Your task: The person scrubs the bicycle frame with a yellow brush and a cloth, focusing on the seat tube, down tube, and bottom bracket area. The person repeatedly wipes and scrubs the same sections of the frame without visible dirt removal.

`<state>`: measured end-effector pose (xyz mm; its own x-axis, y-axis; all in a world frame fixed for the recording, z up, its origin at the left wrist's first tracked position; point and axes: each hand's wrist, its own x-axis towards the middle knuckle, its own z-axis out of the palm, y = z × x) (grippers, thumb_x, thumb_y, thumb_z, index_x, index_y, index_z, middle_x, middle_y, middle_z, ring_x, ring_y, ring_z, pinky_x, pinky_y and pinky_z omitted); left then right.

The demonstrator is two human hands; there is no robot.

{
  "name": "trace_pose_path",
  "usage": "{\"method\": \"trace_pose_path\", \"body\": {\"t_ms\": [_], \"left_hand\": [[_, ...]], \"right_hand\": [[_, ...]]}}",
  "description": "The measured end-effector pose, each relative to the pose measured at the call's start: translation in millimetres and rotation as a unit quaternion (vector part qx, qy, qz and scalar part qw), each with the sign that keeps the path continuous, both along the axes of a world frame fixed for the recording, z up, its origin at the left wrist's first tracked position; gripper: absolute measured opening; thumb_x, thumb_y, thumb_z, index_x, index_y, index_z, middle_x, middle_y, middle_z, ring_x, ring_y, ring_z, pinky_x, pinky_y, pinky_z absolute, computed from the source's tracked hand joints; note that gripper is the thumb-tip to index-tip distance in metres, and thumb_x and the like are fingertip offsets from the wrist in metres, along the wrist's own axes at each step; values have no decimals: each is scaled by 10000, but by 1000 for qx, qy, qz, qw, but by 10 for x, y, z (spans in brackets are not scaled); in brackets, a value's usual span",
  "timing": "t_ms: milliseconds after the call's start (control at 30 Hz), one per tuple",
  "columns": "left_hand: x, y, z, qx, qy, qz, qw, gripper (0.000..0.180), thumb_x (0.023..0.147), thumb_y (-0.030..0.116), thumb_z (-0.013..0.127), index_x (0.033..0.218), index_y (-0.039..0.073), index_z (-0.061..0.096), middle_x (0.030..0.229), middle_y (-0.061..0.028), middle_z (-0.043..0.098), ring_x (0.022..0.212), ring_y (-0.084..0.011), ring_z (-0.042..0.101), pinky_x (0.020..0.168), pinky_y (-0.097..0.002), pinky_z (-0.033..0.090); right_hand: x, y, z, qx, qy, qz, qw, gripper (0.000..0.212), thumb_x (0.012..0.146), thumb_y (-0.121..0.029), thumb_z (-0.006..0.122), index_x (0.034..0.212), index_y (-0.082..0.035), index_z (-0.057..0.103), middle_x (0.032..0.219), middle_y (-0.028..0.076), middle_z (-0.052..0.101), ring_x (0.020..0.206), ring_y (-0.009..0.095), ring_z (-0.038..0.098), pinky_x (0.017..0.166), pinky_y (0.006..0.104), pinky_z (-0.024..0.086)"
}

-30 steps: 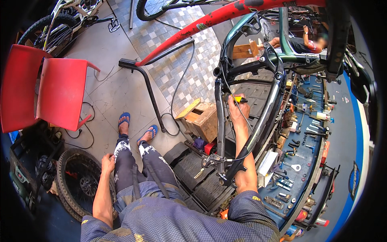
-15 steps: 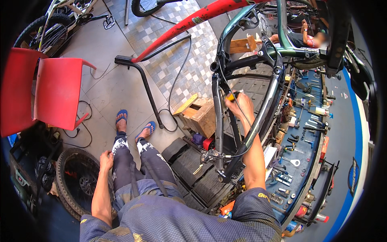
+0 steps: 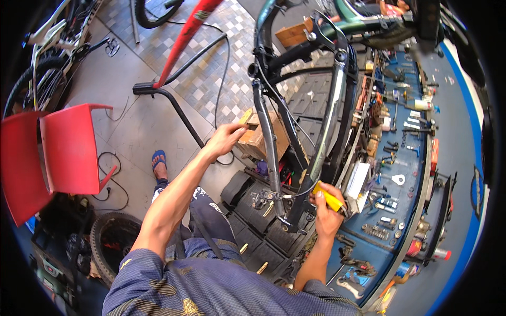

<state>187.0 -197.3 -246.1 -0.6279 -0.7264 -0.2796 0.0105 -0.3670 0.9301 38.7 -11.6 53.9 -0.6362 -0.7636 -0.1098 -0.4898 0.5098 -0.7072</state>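
A dark green and black bicycle frame (image 3: 270,142) is held up in front of me, with a thin black cable running along it. A brake caliper (image 3: 262,199) hangs by the low end of the frame. My right hand (image 3: 328,210) is closed around a yellow-handled tool (image 3: 329,198), just right of the frame's lower tubes; the tool's working end cannot be made out. My left hand (image 3: 225,141) reaches forward to the left of the frame, fingers stretched out and nothing visible in them. Behind its fingertips stands a wooden box (image 3: 254,145).
A blue workbench (image 3: 390,210) covered with tools runs along the right. Red chairs (image 3: 71,150) and a loose wheel (image 3: 113,245) are at the left. A red and black stand (image 3: 184,45) and a cable lie on the tiled floor. Black mats (image 3: 253,210) lie below the frame.
My left hand has risen from beside my leg toward the frame. My right hand, with the yellow-handled tool, has come back from between the tubes to the frame's lower right. The view has shifted.
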Motion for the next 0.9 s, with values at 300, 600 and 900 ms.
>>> {"method": "trace_pose_path", "body": {"t_ms": [300, 600, 900], "left_hand": [[-1189, 108, 318, 389, 315, -46, 864, 279, 1051, 252, 697, 1269, 84, 650, 1219, -81, 736, 1103, -241, 707, 953, -429, 566], [-1041, 303, 55, 335, 177, -27, 925, 220, 999, 314, 782, 1021, 147, 641, 968, -4, 724, 950, -175, 698, 852, -406, 557], [-907, 292, 71, 297, 145, -22, 943, 210, 1019, 292, 752, 1042, 110, 648, 1040, -55, 759, 980, -179, 697, 852, -388, 546]], "right_hand": [[245, 624, -233, 53, -74, -66, 994, 224, 971, 35, 695, 1192, 37, 733, 1137, 136, 742, 915, 188, 739, 831, 292, 597], [256, 580, -588, -18, 106, 21, 994, 302, 883, 72, 728, 1175, -7, 721, 1066, 167, 751, 914, 276, 748, 849, 343, 579], [192, 580, -650, -39, 223, -52, 973, 278, 908, 28, 747, 1178, -28, 710, 1031, 164, 757, 910, 285, 764, 811, 354, 592]]}}
